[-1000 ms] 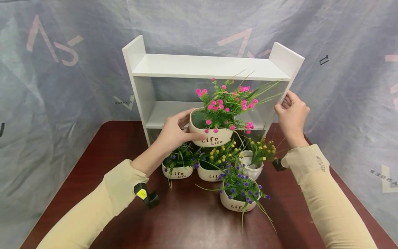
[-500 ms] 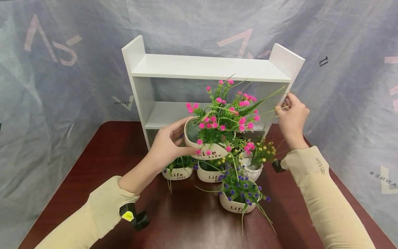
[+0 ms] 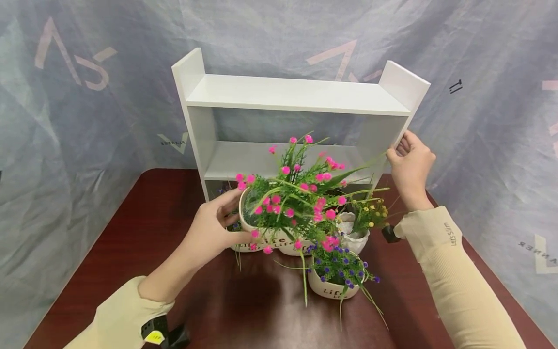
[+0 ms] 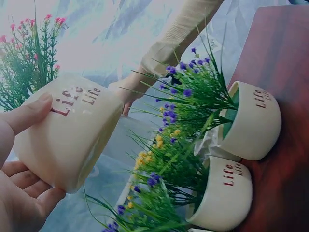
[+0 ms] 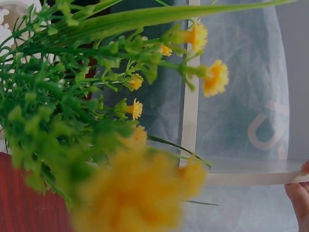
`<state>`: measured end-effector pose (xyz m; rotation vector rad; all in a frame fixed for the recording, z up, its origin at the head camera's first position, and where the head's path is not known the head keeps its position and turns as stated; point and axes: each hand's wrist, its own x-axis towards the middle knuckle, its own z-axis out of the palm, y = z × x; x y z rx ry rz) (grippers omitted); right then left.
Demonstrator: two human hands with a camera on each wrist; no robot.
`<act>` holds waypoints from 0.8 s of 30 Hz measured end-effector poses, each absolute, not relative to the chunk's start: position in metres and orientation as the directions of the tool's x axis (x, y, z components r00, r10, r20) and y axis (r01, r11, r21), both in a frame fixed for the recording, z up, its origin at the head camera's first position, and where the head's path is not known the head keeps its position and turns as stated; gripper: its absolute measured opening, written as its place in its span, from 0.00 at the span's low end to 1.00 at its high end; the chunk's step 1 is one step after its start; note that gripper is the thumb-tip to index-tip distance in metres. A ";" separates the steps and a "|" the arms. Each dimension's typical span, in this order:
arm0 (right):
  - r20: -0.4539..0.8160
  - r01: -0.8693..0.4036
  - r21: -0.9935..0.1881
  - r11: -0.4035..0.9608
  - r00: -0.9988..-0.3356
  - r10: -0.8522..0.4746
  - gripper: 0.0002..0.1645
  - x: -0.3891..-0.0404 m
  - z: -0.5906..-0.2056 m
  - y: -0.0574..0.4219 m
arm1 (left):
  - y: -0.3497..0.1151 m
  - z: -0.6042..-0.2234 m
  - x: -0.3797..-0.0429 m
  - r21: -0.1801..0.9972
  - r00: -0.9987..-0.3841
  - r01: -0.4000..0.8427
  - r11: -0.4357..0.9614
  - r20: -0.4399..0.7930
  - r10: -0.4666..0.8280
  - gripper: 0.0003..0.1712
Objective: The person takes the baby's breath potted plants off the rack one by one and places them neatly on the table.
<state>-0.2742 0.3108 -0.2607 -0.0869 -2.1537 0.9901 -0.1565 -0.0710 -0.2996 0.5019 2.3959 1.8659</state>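
Observation:
My left hand [image 3: 213,228] grips a cream oval flowerpot [image 4: 72,135] marked "Life", its thumb on the front and its fingers underneath and behind. Pink flowers [image 3: 279,208] and green leaves fill this pot, which is held above the table and hides part of the pots behind it. At the right, my right hand [image 3: 411,167] pinches the edge of the side panel of a white two-tier shelf [image 3: 296,92]. In the right wrist view, only some fingers [image 5: 299,193] show on that panel's edge.
On the dark red table [image 3: 144,232], a "Life" pot of purple flowers [image 3: 329,287] stands in front. A scalloped white pot [image 3: 354,241] with yellow flowers stands behind it, near the shelf. Other "Life" pots are partly covered. A grey cloth [image 3: 96,121] hangs around the table.
My left hand has brought the pink-flower pot down and to the left, away from the shelf and towards me. The right hand has stayed on the side panel.

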 end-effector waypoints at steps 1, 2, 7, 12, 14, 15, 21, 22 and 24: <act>0.606 -0.227 -0.672 0.705 -0.716 0.347 0.24 -0.274 -0.261 0.311 | -0.073 -0.303 -0.154 0.950 -0.945 0.223 0.217 0.156 0.287 0.52; 0.606 -0.221 -0.669 0.710 -0.715 0.349 0.24 -0.273 -0.261 0.311 | -0.074 -0.307 -0.152 0.948 -0.944 0.234 0.216 0.169 0.282 0.52; 0.611 -0.209 -0.663 0.718 -0.706 0.359 0.24 -0.271 -0.262 0.310 | -0.081 -0.325 -0.142 0.927 -0.935 0.290 0.236 0.223 0.275 0.50; 0.625 -0.218 -0.657 0.722 -0.693 0.359 0.24 -0.270 -0.263 0.310 | -0.084 -0.340 -0.135 0.919 -0.930 0.315 0.238 0.249 0.270 0.49; 0.626 -0.218 -0.656 0.722 -0.692 0.360 0.24 -0.270 -0.263 0.310 | -0.084 -0.346 -0.132 0.920 -0.927 0.321 0.227 0.255 0.275 0.49; 0.625 -0.218 -0.658 0.721 -0.692 0.361 0.24 -0.269 -0.263 0.310 | -0.084 -0.349 -0.131 0.918 -0.926 0.323 0.230 0.256 0.276 0.49; 0.617 -0.210 -0.664 0.717 -0.697 0.367 0.24 -0.267 -0.263 0.309 | -0.086 -0.361 -0.125 0.928 -0.935 0.279 0.246 0.204 0.290 0.49; 0.616 -0.212 -0.666 0.716 -0.698 0.366 0.24 -0.267 -0.263 0.309 | -0.085 -0.363 -0.125 0.929 -0.935 0.276 0.246 0.200 0.293 0.49; 0.614 -0.216 -0.668 0.712 -0.701 0.363 0.24 -0.267 -0.262 0.310 | -0.084 -0.368 -0.124 0.934 -0.935 0.268 0.238 0.192 0.298 0.49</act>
